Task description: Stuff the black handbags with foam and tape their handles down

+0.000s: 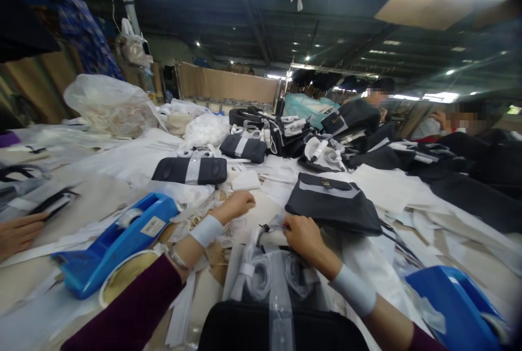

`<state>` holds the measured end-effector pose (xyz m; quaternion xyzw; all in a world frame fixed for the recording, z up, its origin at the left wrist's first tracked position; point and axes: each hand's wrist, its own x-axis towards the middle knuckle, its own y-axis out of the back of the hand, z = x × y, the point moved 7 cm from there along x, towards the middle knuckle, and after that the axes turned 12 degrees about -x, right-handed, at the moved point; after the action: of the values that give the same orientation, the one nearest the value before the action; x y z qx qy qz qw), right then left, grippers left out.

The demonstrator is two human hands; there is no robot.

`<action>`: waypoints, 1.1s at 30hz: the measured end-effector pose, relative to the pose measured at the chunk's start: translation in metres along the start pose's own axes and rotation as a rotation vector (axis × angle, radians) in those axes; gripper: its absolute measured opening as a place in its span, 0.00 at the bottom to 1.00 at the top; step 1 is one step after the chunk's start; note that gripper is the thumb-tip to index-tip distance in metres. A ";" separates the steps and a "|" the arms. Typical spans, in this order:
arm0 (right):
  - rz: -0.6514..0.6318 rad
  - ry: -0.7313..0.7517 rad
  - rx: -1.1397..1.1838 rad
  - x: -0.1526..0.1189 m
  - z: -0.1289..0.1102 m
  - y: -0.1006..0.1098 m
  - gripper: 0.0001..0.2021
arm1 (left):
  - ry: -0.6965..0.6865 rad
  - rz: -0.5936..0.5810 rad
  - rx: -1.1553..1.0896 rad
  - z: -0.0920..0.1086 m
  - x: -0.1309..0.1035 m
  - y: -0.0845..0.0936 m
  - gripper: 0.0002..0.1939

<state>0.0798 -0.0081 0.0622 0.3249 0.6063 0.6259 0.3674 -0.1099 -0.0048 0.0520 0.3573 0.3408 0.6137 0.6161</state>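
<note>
A black handbag (pixel 240 326) lies right in front of me at the bottom, a band of clear tape (pixel 280 302) running over it. Coiled straps in clear wrapping (pixel 261 277) sit on its far side. My right hand (pixel 304 236) is closed at the far end of this bundle, its fingertips pinching a bit of clear plastic wrap (pixel 278 222). Beyond the bundle to the left, my left hand (pixel 236 205) hovers over paper scraps with its fingers curled in; whatever they hold, if anything, is hidden. A flat black bag with a clasp (pixel 332 204) lies just past my right hand.
Blue tape dispensers (pixel 118 242) (pixel 457 302) stand at both sides, with a round tub (pixel 128 275) by the left one. Another person's hand (pixel 20 235) is at the left edge. More taped black bags (pixel 190 170) and a bag pile (pixel 281 133) lie farther back. Co-workers (pixel 362 111) are at right.
</note>
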 end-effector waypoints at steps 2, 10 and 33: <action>-0.029 0.006 0.044 0.006 0.004 -0.002 0.11 | 0.045 0.055 0.036 -0.031 0.016 0.014 0.08; -0.068 0.082 0.216 0.014 0.015 -0.013 0.11 | 0.038 0.110 0.021 -0.074 0.042 0.020 0.09; 0.286 0.272 1.179 0.092 -0.082 0.087 0.17 | -0.399 0.274 -0.556 0.095 0.014 0.155 0.19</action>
<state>-0.0432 0.0283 0.1407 0.4685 0.8420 0.2644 -0.0419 -0.1078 0.0061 0.2336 0.3312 -0.0169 0.6780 0.6560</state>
